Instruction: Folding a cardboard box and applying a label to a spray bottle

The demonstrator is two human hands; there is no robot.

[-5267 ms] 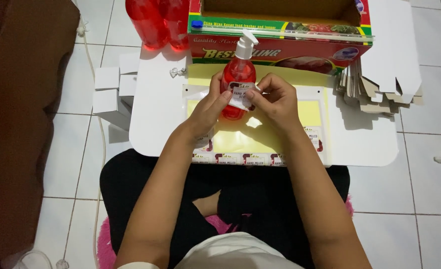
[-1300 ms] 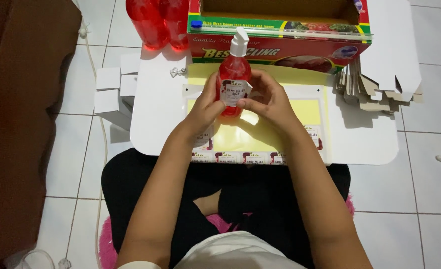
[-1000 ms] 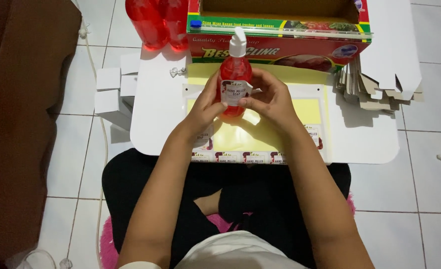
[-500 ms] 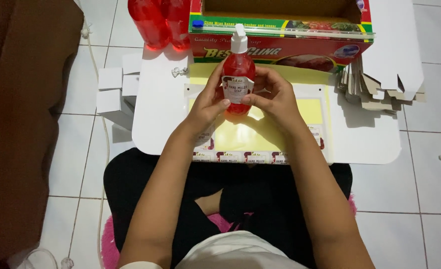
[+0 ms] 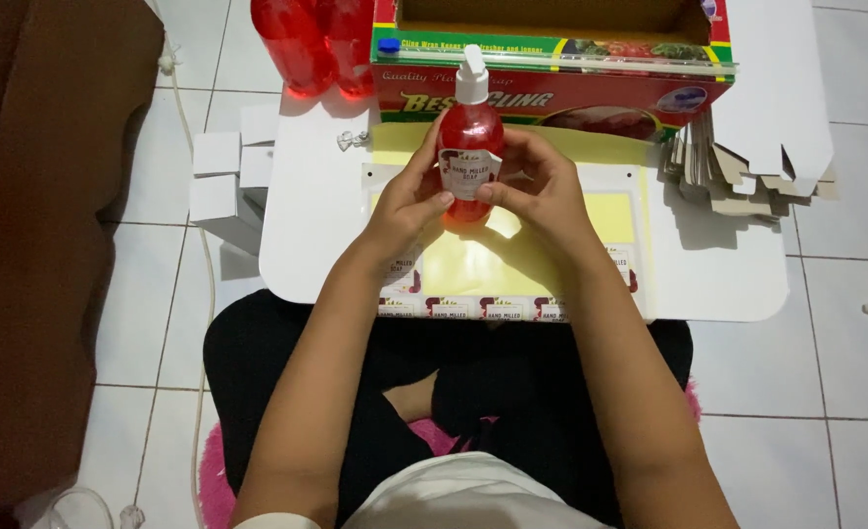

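Red pump bottle [image 5: 469, 147] upright above the white table [image 5: 728, 284], clasped between left hand [image 5: 407, 201] and right hand [image 5: 542, 191], thumbs on its label. Probably full, weighty, slick; best held round the belly, not the pump.

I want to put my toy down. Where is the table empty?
Bare white table lies left of the yellow sticker sheet, and right of it, below the flat cardboard pile. The back is crowded with the long box and red bottles.
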